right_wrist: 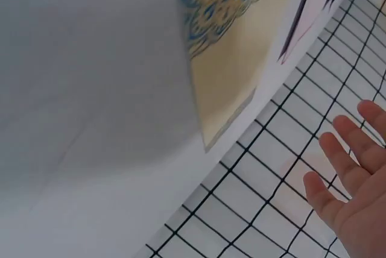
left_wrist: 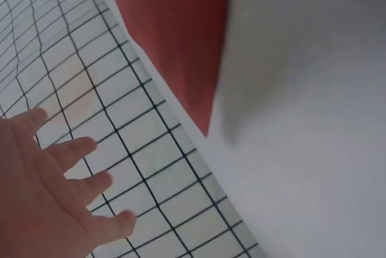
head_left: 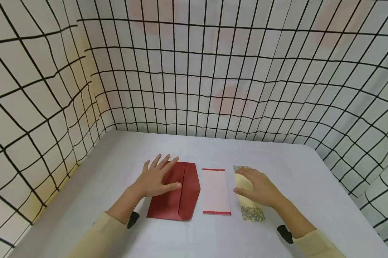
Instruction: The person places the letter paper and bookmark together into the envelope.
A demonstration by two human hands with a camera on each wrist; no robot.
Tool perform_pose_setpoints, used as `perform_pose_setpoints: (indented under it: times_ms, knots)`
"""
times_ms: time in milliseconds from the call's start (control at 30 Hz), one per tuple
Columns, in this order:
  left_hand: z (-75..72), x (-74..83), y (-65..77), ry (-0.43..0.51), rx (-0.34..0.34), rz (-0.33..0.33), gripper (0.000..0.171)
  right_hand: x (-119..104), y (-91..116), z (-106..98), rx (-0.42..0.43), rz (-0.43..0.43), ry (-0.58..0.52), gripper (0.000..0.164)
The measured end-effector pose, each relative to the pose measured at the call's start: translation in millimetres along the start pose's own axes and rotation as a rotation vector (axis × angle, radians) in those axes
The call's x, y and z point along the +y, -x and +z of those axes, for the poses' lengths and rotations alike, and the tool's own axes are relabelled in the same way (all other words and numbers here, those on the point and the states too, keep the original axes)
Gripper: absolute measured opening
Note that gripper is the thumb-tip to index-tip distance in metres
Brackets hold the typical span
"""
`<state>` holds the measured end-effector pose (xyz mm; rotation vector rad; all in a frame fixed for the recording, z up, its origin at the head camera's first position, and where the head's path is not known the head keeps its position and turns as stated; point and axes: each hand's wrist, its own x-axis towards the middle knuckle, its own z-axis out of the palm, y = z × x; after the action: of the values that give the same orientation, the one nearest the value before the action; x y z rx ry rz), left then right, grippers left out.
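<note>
My left hand (head_left: 152,182) is held palm down over a red envelope (head_left: 191,190), fingers spread and straight, covering its upper left part. The envelope lies on the table with its pointed flap on the right. Over a cream card (head_left: 252,204) with blue-and-gold patterned ends hovers my right hand (head_left: 260,186), its fingers loosely extended and nothing in its grasp. Between the hands lies a pale pink paper pad (head_left: 216,191) edged in red at top and bottom. In the right wrist view the cream card (right_wrist: 232,83) shows below the raised right hand (right_wrist: 362,191).
A white tabletop (head_left: 168,240) carries all three paper items in a row. White cloth walls with a black grid (head_left: 194,86) rise behind and on both sides. Dark wrist bands (head_left: 285,234) sit at the cuffs of the beige sleeves (head_left: 316,245).
</note>
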<state>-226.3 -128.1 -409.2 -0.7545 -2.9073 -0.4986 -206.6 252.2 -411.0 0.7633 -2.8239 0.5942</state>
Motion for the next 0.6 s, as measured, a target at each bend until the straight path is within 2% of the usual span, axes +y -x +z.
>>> perform_pose_setpoints:
  times_ms: [133, 200, 400, 600]
  knots:
    - [1.6, 4.5, -2.9, 0.118, -0.03, -0.009, 0.083, -8, -5, 6, 0.006, 0.039, -0.105, 0.051]
    - [2.9, 6.0, -4.8, 0.136, -0.039, -0.013, 0.082, -12, -8, 9, 0.012, 0.068, -0.158, 0.048]
    - [6.5, 10.0, -7.5, 0.122, -0.04, -0.022, 0.079, -23, -16, 18, 0.017, 0.114, -0.26, 0.047]
    - [9.3, 14.3, -6.6, 0.117, -0.035, -0.051, 0.069, -33, -20, 24, 0.035, 0.171, -0.34, 0.045]
